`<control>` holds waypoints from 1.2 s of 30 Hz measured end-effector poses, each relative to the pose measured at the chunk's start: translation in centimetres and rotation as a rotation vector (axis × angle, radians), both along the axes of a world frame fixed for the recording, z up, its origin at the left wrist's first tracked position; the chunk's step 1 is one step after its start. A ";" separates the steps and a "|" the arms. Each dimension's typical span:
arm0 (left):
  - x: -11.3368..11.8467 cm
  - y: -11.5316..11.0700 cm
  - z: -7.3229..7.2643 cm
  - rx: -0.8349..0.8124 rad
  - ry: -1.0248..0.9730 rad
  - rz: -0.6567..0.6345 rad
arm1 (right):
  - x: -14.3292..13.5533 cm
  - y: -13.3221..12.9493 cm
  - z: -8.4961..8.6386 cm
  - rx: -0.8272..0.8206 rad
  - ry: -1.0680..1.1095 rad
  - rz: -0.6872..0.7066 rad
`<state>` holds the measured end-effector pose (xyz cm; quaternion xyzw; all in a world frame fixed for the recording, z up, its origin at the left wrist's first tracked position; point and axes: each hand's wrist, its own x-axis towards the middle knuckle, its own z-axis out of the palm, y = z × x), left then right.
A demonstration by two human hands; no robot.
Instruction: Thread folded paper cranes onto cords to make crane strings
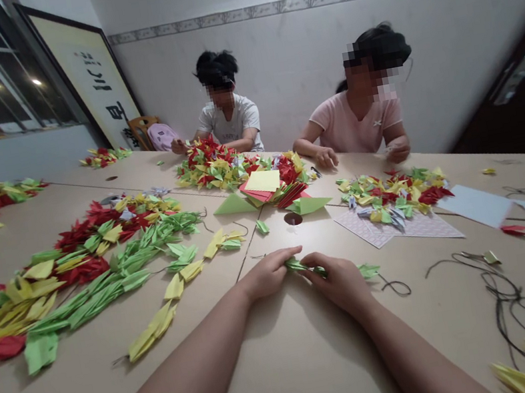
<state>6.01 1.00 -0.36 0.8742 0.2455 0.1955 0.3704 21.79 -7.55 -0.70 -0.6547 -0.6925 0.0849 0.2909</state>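
Both of my hands meet at a short row of green folded paper pieces (297, 263) above the middle of the table. My left hand (270, 272) has its fingers closed on the left end of the row. My right hand (341, 281) pinches the row from the right, its fingers bent over the pieces. Another green piece (369, 270) lies just right of my right hand, with a dark cord (396, 284) curling out beyond it. A yellow and green strung chain (174, 288) rests on the table to the left of my hands.
Long piles of green, yellow and red folded paper (99, 279) cover the left. Beyond my hands are stacked paper squares (262, 181) and a mixed pile (393, 190). Black cords (506, 296) tangle at right. Two people sit across the table (295, 380).
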 end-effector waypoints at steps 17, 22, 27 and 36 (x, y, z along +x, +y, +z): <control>0.4 -0.3 0.1 0.209 0.017 -0.034 | 0.1 -0.1 -0.4 0.012 0.038 -0.029; 0.2 -0.4 0.3 0.214 0.012 -0.034 | 0.4 0.1 -0.5 0.057 0.013 -0.031; 0.1 -0.3 0.2 0.203 0.006 -0.027 | 0.4 0.1 -0.5 0.065 -0.008 -0.078; 0.0 -0.4 0.1 0.133 0.018 -0.004 | 0.4 -0.1 -0.3 0.040 0.036 -0.084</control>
